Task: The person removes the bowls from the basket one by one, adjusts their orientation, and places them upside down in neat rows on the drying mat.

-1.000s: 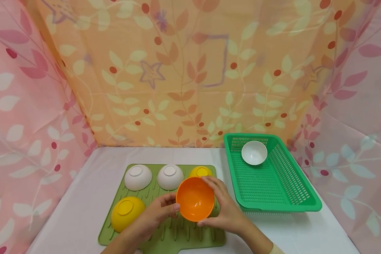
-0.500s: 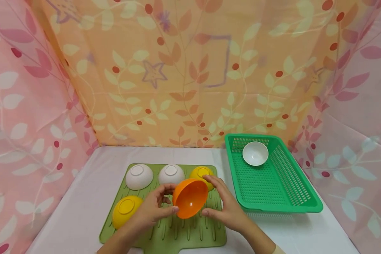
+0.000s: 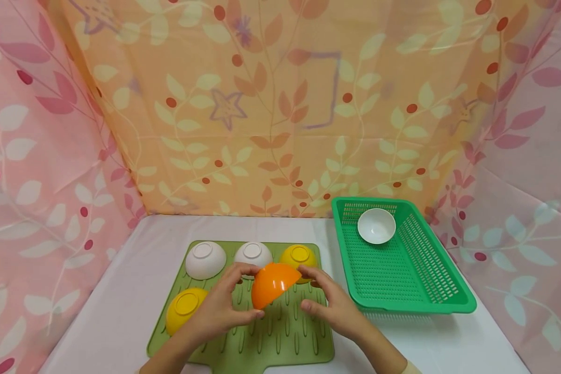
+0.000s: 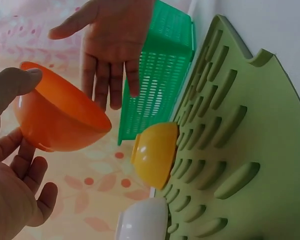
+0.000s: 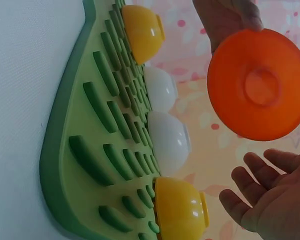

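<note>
An orange bowl (image 3: pixel 272 284) is held tilted above the green drying mat (image 3: pixel 245 358), its mouth facing down and to the right. My left hand (image 3: pixel 217 306) pinches it on the left side; in the left wrist view the thumb lies over the rim and fingers support the outside near the base. To the right of the bowl, my right hand (image 3: pixel 338 309) is spread, holding nothing, its fingertips near the rim in the head view. The right wrist view shows the round inside of the orange bowl (image 5: pixel 260 85), with a gap between it and the right fingers.
Two white bowls (image 3: pixel 205 261) and a yellow bowl (image 3: pixel 299 254) sit upside down along the mat's far side. Another yellow bowl (image 3: pixel 183 310) is upside down at its left. A green basket (image 3: pixel 416 307) stands on the right, with a white bowl (image 3: pixel 376 227) inside.
The orange bowl has turned from its mouth facing me to tilting downward and right. The right hand has let go of it, while the left keeps its hold.
</note>
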The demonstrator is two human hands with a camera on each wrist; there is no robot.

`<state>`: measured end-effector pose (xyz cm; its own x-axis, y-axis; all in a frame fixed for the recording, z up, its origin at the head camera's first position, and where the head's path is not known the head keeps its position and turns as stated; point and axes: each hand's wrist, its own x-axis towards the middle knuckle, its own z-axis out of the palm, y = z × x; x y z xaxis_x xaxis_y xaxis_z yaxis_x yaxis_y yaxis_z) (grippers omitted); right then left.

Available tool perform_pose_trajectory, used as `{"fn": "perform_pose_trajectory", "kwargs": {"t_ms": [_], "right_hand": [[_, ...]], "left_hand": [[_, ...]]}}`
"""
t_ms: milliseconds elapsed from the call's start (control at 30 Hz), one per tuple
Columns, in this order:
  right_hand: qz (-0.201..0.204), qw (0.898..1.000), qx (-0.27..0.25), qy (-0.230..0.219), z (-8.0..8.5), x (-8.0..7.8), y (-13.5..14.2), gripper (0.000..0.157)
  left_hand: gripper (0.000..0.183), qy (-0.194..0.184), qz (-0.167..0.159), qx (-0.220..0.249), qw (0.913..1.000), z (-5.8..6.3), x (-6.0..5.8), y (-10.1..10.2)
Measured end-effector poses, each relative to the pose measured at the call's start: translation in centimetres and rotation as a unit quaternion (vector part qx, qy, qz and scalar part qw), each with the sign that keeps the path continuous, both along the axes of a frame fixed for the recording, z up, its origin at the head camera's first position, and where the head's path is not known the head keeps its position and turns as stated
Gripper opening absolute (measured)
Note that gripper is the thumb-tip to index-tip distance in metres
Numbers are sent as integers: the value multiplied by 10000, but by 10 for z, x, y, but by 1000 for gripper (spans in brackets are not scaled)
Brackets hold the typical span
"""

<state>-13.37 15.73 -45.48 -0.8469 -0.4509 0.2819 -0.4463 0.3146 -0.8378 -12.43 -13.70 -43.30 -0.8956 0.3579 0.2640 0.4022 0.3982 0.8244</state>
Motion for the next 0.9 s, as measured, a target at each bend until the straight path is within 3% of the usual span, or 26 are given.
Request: {"fn": "perform_pose_trajectory", "kwargs": {"t_ms": [233, 500, 900], "right_hand": [[49, 9997, 69, -232, -3, 1, -2, 58], [-28, 9955, 70, -944, -6, 0, -5, 60], [-151, 9901, 3, -1393, -10, -2, -8, 60]], "left_hand": [[79, 401, -1, -375, 9985, -2, 0, 3], [79, 681, -215, -653, 9953, -5, 1, 4], [79, 1610, -532, -929, 9811, -10, -1, 5]]}}
